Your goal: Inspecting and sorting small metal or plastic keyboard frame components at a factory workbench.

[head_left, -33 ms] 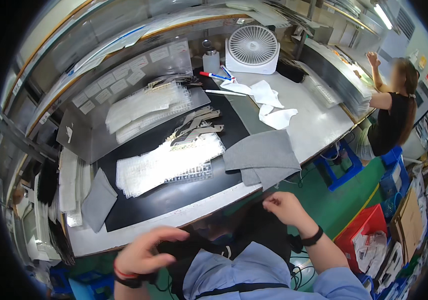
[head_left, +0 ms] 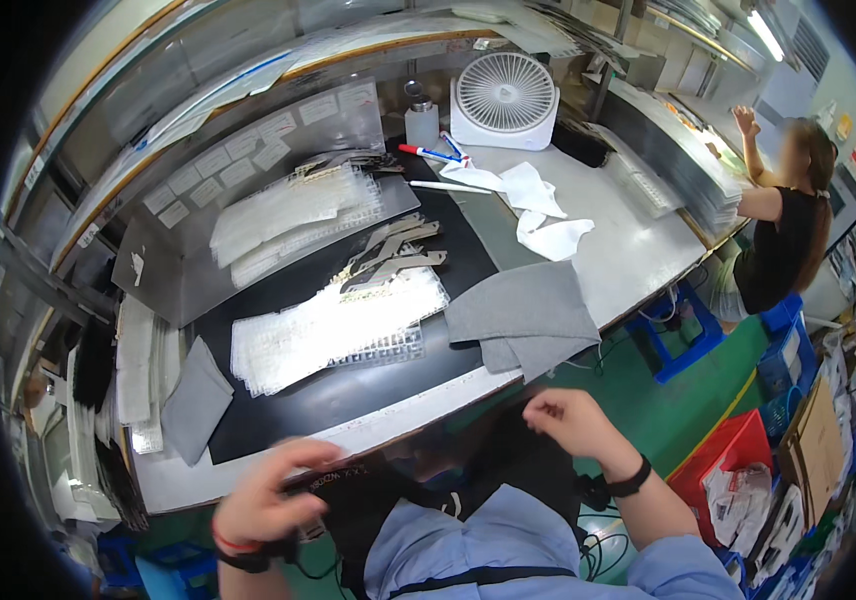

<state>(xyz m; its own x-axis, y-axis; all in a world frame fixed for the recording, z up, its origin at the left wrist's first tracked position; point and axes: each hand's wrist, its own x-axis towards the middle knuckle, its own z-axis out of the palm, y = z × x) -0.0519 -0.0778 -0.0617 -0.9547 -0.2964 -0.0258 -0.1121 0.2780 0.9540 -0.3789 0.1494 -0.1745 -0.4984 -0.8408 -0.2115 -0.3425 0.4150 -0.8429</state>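
My left hand (head_left: 273, 500) is raised over my lap near the table's front edge, thumb and fingers apart, holding nothing. My right hand (head_left: 570, 425) hovers just off the front edge with its fingers curled in, and nothing shows in it. Closest to it lies a folded grey cloth piece (head_left: 528, 315). A fanned stack of whitish, translucent gridded sheets (head_left: 323, 335) rests on a black mat (head_left: 278, 420), with grey-brown cut strips (head_left: 398, 255) at its far end. Another grey cloth piece (head_left: 198, 400) lies at the left, beyond my left hand.
Farther back, more gridded sheets (head_left: 293, 215) lie on a metal tray (head_left: 153, 265). A white fan (head_left: 505, 100), a bottle (head_left: 423, 122), markers (head_left: 430, 152) and crumpled white paper (head_left: 538, 200) stand or lie behind. At right are a co-worker (head_left: 788, 220), a blue stool (head_left: 675, 332) and a red bag (head_left: 718, 450).
My left hand has shifted slightly left and toward the table. My right hand has moved down and left a little. The things on the table stay in place.
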